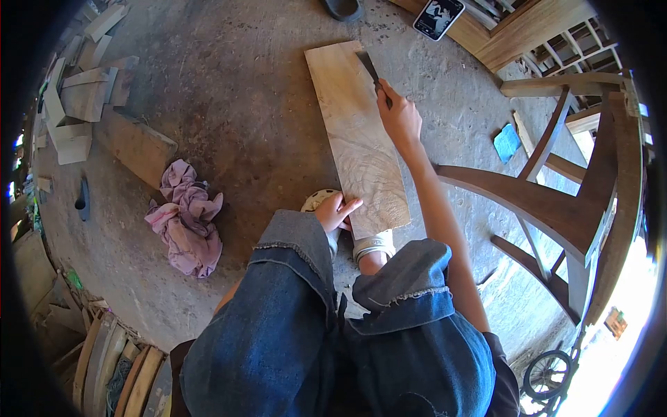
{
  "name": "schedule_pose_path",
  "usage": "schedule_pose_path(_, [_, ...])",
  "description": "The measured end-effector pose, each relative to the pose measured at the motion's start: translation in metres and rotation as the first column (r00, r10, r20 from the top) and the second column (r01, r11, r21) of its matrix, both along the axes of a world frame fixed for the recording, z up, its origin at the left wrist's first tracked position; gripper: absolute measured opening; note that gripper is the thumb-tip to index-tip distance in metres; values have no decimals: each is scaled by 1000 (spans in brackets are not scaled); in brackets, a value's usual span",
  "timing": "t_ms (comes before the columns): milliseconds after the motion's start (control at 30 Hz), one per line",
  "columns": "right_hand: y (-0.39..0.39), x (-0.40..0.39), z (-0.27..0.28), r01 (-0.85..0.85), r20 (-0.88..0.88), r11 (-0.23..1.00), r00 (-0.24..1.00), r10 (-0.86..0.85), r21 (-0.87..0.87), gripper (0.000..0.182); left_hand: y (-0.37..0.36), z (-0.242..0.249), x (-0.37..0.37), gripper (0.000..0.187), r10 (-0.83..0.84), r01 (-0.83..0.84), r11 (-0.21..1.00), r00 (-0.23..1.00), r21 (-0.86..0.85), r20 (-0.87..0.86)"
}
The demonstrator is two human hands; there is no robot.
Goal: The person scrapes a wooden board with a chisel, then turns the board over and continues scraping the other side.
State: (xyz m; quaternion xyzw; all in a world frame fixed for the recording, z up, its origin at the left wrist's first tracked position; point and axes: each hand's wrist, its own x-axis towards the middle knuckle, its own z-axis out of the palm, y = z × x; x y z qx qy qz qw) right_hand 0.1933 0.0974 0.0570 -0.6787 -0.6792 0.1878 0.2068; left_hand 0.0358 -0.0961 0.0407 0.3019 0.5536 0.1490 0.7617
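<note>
A long wooden board [358, 128] with swirling grain and smeared patches extends away from my feet, its near end by my right shoe. My right hand [399, 119] is closed round the handle of a putty knife [368, 64], whose dark blade lies at the board's far right corner. My left hand [336, 211] grips the near left edge of the board, thumb on top and the other fingers partly hidden at its side.
A dark wooden chair frame [528, 201] stands close on the right. A crumpled pink cloth [187, 219] lies to the left, near a plank [135, 147] and wood offcuts [87, 94]. A phone [438, 17] leans at the top, and a blue pad [507, 143] lies right.
</note>
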Motion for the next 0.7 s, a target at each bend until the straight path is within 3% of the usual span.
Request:
schedule_pose_path(233, [-45,13,-5,36,-82,999,996,-35,4,32,-8,-9,3,56,104,-105,994,994,31,34])
schedule_pose_path(333, [-16,0,-6,29,-20,999,999,-29,18,32,-6,-15,0,52,5,-5,1000,1000,10,17])
schedule_pose_path(433, [16,-9,-9,12,-12,1000,1000,-12,-14,31,-4,-9,-1,51,17,-20,999,998,32,65])
schedule_pose_path(700, [-23,2,-7,12,-78,1000,997,-13,-6,32,-1,0,1,51,15,-15,1000,1000,-3,-2])
